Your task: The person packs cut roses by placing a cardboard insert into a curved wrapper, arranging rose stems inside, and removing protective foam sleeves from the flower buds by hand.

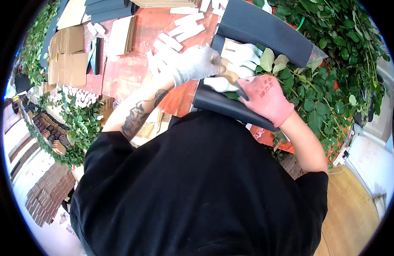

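Observation:
My left hand [197,63], in a pale grey glove, has its fingers pressed together at a strip of brown cardboard [231,72] beside white-wrapped flower heads [244,55]. My right hand [265,97], in a pink glove with dark fingertips, bends its fingers over the stems just below the heads; what they hold is hidden. Another white-wrapped head [220,84] lies between the two hands. Under the bunch, black corrugated wrapping [265,32] lies spread, its near edge passing below my right hand. Green leaves [308,89] stretch out to the right.
White paper strips [180,32] lie scattered on the red table [141,34]. Brown cardboard pieces [69,55], a dark-handled tool [94,55] and a cardboard stack [122,36] are at the left. Dark sheets [109,9] sit at the far edge. More foliage [79,119] stands at the lower left.

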